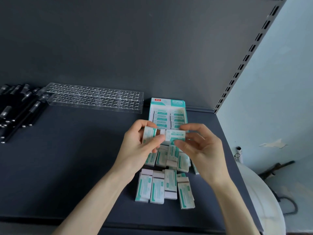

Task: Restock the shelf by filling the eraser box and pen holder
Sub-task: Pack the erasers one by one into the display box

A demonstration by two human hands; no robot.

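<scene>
The left hand (pixel 137 150) curls its fingers round a wrapped eraser (pixel 148 133), thumb pressed on its face. The right hand (pixel 203 150) pinches a second eraser (pixel 176 135) between thumb and fingertips. Both hover just before the open, part-filled eraser box (pixel 167 114), hiding its front edge. Loose erasers (pixel 157 189) lie on the dark shelf (pixel 67 167) beneath the wrists. Further left, a clear pen holder (pixel 94 97) sits beside black pens (pixel 18 107), which the frame cuts off. Wrapper print is too blurred to read.

a dark grey shelf board (pixel 67 167) lies under a matching back panel (pixel 135 39); at the right a slotted upright (pixel 250 53) rises, and beyond it stands a pale blue wall (pixel 288 82) with a peeling paint patch (pixel 272 144)
</scene>
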